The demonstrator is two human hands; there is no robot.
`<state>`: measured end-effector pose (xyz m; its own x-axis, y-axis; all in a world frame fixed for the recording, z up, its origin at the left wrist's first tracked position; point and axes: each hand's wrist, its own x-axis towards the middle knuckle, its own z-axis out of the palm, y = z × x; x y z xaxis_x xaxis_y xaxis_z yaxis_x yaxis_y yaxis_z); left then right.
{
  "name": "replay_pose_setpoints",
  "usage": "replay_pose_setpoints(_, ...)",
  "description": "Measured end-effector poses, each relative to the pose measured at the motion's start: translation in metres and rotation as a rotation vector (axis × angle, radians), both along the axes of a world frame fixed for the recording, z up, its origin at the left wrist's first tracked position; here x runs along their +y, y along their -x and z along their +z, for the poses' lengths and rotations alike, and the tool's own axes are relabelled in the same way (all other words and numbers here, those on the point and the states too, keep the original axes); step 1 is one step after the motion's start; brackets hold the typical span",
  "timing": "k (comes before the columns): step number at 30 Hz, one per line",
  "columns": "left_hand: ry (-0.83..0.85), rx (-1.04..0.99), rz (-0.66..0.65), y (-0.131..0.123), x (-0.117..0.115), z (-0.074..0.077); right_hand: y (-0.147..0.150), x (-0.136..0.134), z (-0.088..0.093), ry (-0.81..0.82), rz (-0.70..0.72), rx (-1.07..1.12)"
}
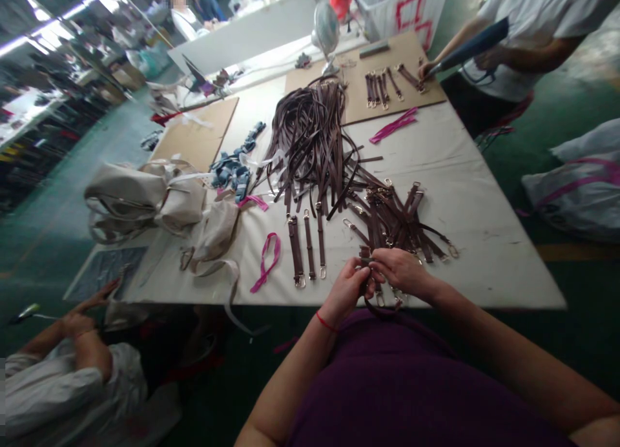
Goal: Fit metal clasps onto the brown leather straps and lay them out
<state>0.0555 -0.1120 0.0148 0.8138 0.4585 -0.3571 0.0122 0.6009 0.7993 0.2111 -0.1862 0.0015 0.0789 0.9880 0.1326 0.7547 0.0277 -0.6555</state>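
At the table's front edge my left hand (349, 283) and my right hand (398, 270) meet, both closed on a brown strap (365, 252). Part of the strap hangs in a loop below my fingers. Just beyond my right hand lies a heap of brown straps with metal clasps (387, 214). Left of my hands, several buckled straps (310, 247) are laid out side by side. A large tangle of long brown straps (310, 137) covers the middle of the table. My fingers hide the exact spot they grip.
Pink ribbon (266, 263), denim pieces (235, 169) and beige bags (145, 195) lie to the left. A small fan (324, 30) stands at the back. One co-worker (527, 46) works at the far right board (353, 104), another (82, 369) sits at lower left. White sacks (576, 195) rest on the floor.
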Motion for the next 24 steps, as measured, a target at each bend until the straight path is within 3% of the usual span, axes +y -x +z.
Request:
replay_pose_setpoints(2,0.003,-0.002,0.011,0.0,0.0,0.001,0.0,-0.001,-0.003,-0.019,-0.06,0.183)
replay_pose_setpoints(6,0.02,0.009,0.038,-0.001,0.002,0.004,-0.004,-0.002,-0.013,-0.013,-0.334,0.693)
replay_pose_setpoints(8,0.036,0.011,0.041,0.0,0.003,0.004,-0.007,-0.002,-0.019,0.018,-0.376,0.797)
replay_pose_setpoints(16,0.085,-0.024,0.083,0.001,0.01,-0.007,0.004,-0.004,-0.027,0.076,-0.265,0.948)
replay_pose_setpoints(22,0.058,0.076,0.294,0.016,0.04,-0.034,0.028,-0.017,-0.055,0.414,0.082,0.909)
replay_pose_setpoints(24,0.01,0.147,0.377,0.025,0.057,-0.047,0.033,-0.022,-0.069,0.478,0.113,0.864)
